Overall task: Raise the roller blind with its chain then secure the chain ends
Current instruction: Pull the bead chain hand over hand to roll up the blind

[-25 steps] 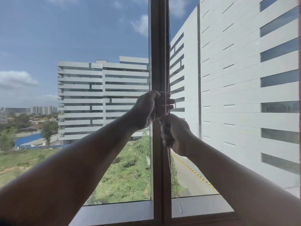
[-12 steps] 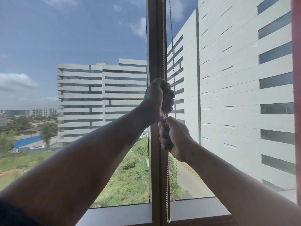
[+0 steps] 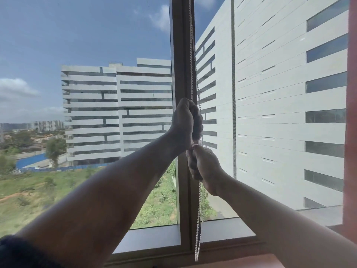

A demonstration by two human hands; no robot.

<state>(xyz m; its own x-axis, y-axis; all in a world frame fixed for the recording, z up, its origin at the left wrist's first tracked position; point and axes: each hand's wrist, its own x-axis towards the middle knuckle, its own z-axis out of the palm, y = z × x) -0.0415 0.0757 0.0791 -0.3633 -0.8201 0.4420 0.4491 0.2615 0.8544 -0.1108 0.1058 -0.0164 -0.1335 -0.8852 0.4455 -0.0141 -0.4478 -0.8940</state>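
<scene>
Head view: a white beaded chain (image 3: 191, 55) hangs in front of the dark vertical window mullion (image 3: 178, 55), running down from the top edge of the picture as fine, closely set beads. Below the hands it shows as two strands side by side that meet in a loop near the window sill (image 3: 154, 240), its lowest point hanging just in front of the bottom frame.

Two bare hands hold it, one stacked over the other. The left hand (image 3: 184, 122) is uppermost — a closed fist with the fingers curled tight around the chain, which enters at the top of the fist. The right hand (image 3: 202, 165) sits directly beneath, touching or nearly touching the left, its fingers likewise wrapped shut on the chain; the strands emerge from under it and drop straight down.

Two forearms reach in from the lower corners, and a dark sleeve (image 3: 17, 252) edge shows at the left. Two glass panes flank the mullion; through them stand two pale striped buildings (image 3: 117, 113) and a green field (image 3: 38, 190).
</scene>
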